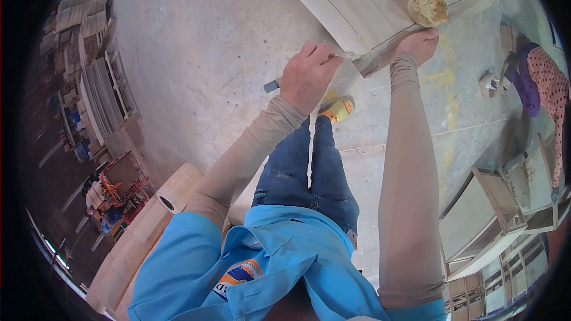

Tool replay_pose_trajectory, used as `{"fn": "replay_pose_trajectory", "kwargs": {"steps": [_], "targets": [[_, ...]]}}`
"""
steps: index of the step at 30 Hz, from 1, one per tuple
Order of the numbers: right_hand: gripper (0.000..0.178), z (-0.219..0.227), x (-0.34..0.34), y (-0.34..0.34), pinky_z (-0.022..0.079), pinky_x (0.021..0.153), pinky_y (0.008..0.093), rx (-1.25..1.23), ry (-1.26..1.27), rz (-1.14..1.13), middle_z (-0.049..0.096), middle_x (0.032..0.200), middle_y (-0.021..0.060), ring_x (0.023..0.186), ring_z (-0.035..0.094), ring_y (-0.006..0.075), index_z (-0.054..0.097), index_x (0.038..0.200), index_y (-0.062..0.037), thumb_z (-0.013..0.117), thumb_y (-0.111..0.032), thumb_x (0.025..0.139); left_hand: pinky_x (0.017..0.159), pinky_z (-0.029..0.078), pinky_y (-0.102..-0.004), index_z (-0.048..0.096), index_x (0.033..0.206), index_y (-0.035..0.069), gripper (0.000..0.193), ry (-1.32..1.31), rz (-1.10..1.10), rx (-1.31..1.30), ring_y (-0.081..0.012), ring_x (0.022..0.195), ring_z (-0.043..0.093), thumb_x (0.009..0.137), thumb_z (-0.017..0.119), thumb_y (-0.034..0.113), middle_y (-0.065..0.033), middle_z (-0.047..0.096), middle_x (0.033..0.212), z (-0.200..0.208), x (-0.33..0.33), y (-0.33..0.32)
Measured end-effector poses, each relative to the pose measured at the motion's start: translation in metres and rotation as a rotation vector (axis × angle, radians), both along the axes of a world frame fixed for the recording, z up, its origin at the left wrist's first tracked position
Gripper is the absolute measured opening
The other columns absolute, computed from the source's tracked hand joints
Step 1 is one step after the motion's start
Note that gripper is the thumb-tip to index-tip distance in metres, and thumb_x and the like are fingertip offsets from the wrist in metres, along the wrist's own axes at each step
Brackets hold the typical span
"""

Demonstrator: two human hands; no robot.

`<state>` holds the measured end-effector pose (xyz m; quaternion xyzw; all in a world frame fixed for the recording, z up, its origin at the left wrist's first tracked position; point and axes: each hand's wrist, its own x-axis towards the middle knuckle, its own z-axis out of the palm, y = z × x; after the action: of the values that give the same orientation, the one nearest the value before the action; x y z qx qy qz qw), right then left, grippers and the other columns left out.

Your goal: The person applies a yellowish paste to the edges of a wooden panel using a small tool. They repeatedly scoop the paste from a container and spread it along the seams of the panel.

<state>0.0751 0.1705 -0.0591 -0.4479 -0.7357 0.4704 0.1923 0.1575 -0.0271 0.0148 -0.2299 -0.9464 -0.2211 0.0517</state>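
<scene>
A pale wooden panel (380,0) with a raised edge lies ahead of me, its near corner pointing at my hands. My left hand (306,77) is closed around what looks like a putty knife (345,55), its thin tip close by that corner. Most of the tool is hidden by my fingers. At the panel's near edge, my right hand (418,46) has its fingers curled against the wood; the fingertips are partly hidden. Just beyond it, a round lump or bowl of tan putty (428,9) sits on the panel.
A person in a dotted sleeve (547,74) bends at the right. Wooden cabinet frames (476,220) stand at the lower right. Large pale rolls (178,187) lie at my left, with stacked boards (104,98) farther off. My yellow sandal (339,109) rests on the concrete floor (196,41).
</scene>
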Motion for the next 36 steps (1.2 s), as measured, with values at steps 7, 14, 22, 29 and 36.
{"fn": "replay_pose_trajectory", "kwargs": {"steps": [7, 14, 22, 29, 36], "targets": [[0.057, -0.001, -0.001, -0.003, 0.047, 0.091, 0.0495, -0.002, 0.012, 0.011, 0.06, 0.118, 0.031, 0.11, 0.057, 0.0467, 0.051, 0.125, 0.0089, 0.023, -0.037, 0.104, 0.065, 0.052, -0.0317, 0.074, 0.093, 0.015, 0.013, -0.146, 0.032, 0.078, -0.0199, 0.083, 0.056, 0.081, 0.071, 0.013, 0.0014, 0.061, 0.089, -0.007, 0.005, 0.005], [0.058, 0.005, 0.0, -0.005, 0.046, 0.094, 0.0489, -0.038, 0.016, 0.01, 0.059, 0.119, 0.0321, 0.112, 0.056, 0.0466, 0.05, 0.124, 0.0112, 0.024, -0.037, 0.104, 0.066, 0.052, -0.0322, 0.074, 0.093, 0.016, 0.014, -0.146, 0.046, 0.127, -0.0205, 0.082, 0.056, 0.08, 0.071, 0.012, 0.0017, 0.061, 0.085, -0.005, -0.005, 0.003], [0.055, 0.011, 0.001, -0.005, 0.047, 0.093, 0.0487, -0.079, 0.014, 0.007, 0.057, 0.123, 0.0314, 0.114, 0.056, 0.0456, 0.051, 0.124, 0.0086, 0.025, -0.035, 0.104, 0.068, 0.051, -0.0258, 0.074, 0.097, 0.007, 0.014, -0.595, 0.201, 0.425, -0.0146, 0.071, 0.059, 0.084, 0.069, 0.004, -0.0025, 0.066, 0.082, -0.004, -0.004, -0.004], [0.057, 0.007, 0.001, -0.004, 0.047, 0.094, 0.0486, -0.06, 0.025, 0.013, 0.057, 0.123, 0.0306, 0.114, 0.055, 0.046, 0.05, 0.125, 0.0084, 0.024, -0.038, 0.104, 0.069, 0.051, -0.0242, 0.073, 0.099, 0.003, 0.013, -0.711, 0.275, 0.523, -0.0105, 0.07, 0.061, 0.086, 0.07, 0.004, -0.0045, 0.069, 0.078, -0.014, -0.006, 0.0], [0.059, 0.0, 0.0, -0.002, 0.046, 0.096, 0.0488, -0.057, 0.008, 0.011, 0.057, 0.124, 0.0312, 0.115, 0.055, 0.0464, 0.05, 0.126, 0.0092, 0.023, -0.039, 0.104, 0.067, 0.051, -0.0262, 0.07, 0.097, 0.002, 0.012, -0.728, 0.294, 0.44, -0.0118, 0.068, 0.061, 0.086, 0.07, 0.004, -0.0076, 0.067, 0.075, -0.014, -0.007, 0.007]]}}
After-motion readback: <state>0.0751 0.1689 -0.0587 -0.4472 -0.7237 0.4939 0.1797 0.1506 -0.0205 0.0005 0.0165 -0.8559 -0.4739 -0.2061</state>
